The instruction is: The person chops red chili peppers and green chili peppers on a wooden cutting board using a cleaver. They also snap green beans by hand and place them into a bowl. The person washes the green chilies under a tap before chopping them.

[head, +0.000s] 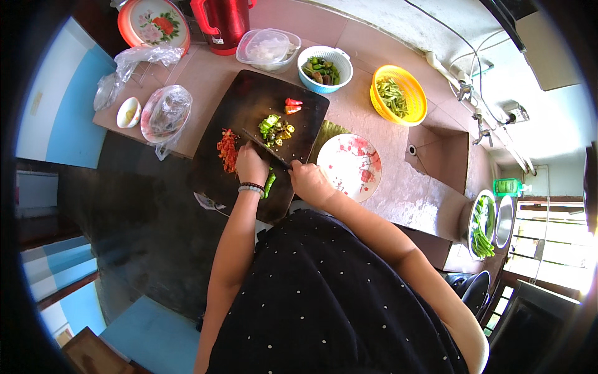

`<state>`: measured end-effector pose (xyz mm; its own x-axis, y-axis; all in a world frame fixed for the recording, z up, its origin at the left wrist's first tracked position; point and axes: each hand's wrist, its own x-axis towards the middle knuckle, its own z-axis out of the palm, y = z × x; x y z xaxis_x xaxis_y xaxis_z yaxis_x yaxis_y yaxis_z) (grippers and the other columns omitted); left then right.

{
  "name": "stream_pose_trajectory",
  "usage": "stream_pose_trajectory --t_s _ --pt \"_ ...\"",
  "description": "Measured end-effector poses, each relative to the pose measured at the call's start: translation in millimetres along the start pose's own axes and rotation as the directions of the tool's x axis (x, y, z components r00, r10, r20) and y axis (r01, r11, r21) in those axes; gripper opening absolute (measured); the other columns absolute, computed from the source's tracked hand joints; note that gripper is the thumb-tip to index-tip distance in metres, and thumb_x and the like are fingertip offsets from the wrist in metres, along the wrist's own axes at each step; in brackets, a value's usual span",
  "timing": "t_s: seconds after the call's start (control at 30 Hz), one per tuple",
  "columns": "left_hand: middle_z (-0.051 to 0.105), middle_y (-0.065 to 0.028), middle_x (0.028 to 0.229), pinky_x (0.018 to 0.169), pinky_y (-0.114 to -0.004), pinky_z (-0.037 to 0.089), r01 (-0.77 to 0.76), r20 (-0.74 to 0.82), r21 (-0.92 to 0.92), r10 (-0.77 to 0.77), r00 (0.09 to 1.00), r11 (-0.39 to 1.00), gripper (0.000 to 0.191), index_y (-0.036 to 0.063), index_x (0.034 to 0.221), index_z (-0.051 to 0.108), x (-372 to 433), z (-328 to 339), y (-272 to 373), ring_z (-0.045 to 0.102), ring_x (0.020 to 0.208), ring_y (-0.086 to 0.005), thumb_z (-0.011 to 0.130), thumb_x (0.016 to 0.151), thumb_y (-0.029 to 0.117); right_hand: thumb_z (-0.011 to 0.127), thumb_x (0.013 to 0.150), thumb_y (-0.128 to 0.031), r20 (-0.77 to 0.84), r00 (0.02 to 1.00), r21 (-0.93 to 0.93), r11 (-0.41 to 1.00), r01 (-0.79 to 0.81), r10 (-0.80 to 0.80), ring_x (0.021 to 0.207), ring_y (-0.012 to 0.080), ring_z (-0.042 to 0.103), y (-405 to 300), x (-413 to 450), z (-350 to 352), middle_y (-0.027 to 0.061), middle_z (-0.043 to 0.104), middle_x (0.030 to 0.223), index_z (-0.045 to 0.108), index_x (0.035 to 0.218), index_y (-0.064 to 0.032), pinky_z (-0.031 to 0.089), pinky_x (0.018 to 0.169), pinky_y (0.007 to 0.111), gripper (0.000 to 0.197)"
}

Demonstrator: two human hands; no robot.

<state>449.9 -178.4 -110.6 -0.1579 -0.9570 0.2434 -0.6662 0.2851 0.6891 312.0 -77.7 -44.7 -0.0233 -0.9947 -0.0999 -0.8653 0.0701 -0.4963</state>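
Note:
My right hand (312, 183) grips the handle of a kitchen knife (265, 147), whose blade slants across a dark cutting board (224, 103). My left hand (252, 164) is bent over the board close against the blade; its fingertips and whatever lies beneath them are hidden. A green chili pepper (269, 185) lies beside my left wrist. Chopped red chili (227, 150) forms a pile left of that hand. Beyond the blade are sliced green chili pieces (275, 130). Red pepper pieces (293, 106) lie near the far right of the board.
A floral plate (348, 163) sits right of the board. Behind stand a blue basket (307, 85) of green peppers, a lidded plastic container (268, 49) and a yellow basket (411, 104) of cut beans. A sink (444, 159) is farther right; a plastic-covered bowl (166, 114) is left.

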Motion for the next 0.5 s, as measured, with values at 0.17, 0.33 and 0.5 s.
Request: stream_pose_trajectory --t_s 0.17,0.33,0.5 --pt "0.063 -0.0113 0.073 0.065 -0.041 0.051 0.177 0.096 -0.048 -0.172 0.98 0.983 0.031 0.0027 0.091 0.059 6 -28 18 0.063 0.068 -0.0316 0.076 0.067 0.014 0.051 0.09 -0.019 -0.01 1.0 -0.003 1.0 0.003 -0.003 0.065 0.0413 0.065 1 7 -21 0.0235 0.064 0.068 0.049 0.095 -0.0007 0.052 0.06 0.051 0.019" --pt "0.057 -0.0059 0.081 0.062 -0.032 0.048 0.099 0.075 -0.33 -0.078 0.994 0.939 0.031 0.0053 0.098 0.06 -17 -61 20 0.057 0.067 -0.0191 0.071 0.069 0.004 0.052 0.091 -0.018 -0.095 0.994 -0.041 0.997 -0.064 0.06 0.064 0.0468 0.062 10 35 -53 0.0264 0.061 0.066 0.043 0.106 -0.0002 0.05 0.059 0.055 0.024" --pt "0.055 -0.0134 0.1 0.078 -0.036 0.044 -0.071 0.018 -0.118 0.074 0.997 0.99 0.034 0.0053 0.107 0.059 -53 -70 6 0.052 0.088 -0.0284 0.059 0.074 -0.004 0.046 0.084 -0.007 0.104 0.991 -0.17 0.984 -0.061 0.079 0.079 0.0435 0.066 2 69 -90 0.0271 0.066 0.083 0.042 0.116 0.0053 0.052 0.074 0.051 0.035"
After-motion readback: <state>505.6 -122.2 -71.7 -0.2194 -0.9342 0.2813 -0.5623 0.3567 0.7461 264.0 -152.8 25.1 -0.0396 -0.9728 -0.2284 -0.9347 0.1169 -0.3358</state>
